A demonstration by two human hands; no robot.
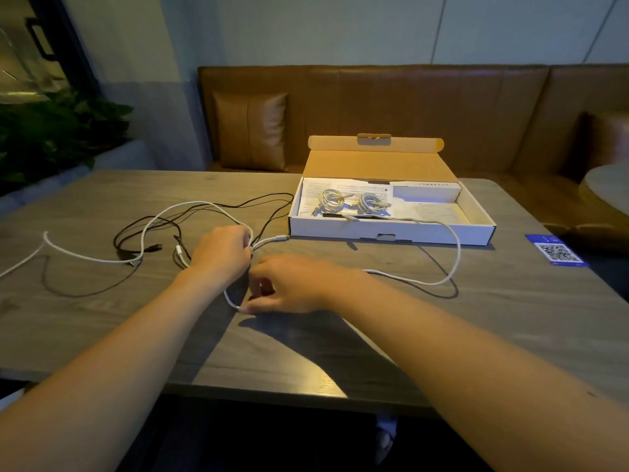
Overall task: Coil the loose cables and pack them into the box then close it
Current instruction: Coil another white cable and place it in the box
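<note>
Coiling step under way. Left hand (223,252) gripped first loop of white cable (454,253) on table (408,335); right hand (289,284) pinched its end. Box (391,229) open, two coils inside. Next, likely: wind slack, avoid black cable (204,209).

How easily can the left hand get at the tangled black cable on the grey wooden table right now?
Probably not at once. The tangled black cable lies close to the left hand with nothing standing between them, but that hand grips loops of the white cable, so it would likely have to let go first.
</note>
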